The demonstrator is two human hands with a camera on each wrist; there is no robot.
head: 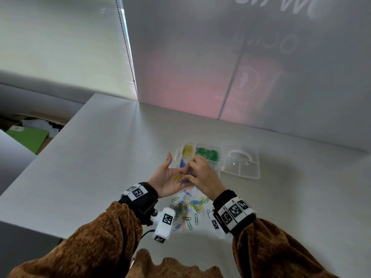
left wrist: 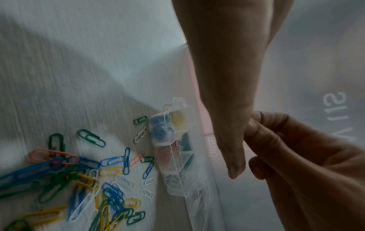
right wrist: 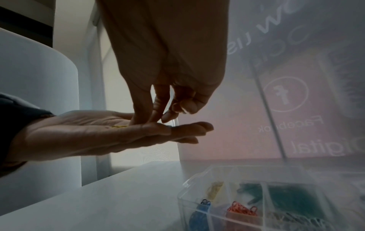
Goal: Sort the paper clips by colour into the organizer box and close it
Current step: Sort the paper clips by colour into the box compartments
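My left hand [head: 167,178] is held palm up and flat above the table, with yellow paper clips [head: 177,178] and some blue ones lying on it. My right hand [head: 188,171] reaches down into that palm, thumb and forefinger pinching at a clip there; the clip's colour is hidden. The clear organizer box [head: 178,151] stands just beyond, lid [head: 241,166] swung open to its right. It holds yellow clips [head: 188,150], green clips [head: 207,153], blue clips [head: 182,163] and red clips [right wrist: 242,208]. A mixed pile of loose clips [head: 188,209] lies below my hands.
The white table [head: 100,157] ends in an edge on the left, with a drop to green items on the floor. A frosted panel [head: 261,67] with reversed lettering stands close behind the box. A beaded blind cord [head: 128,53] hangs at the back.
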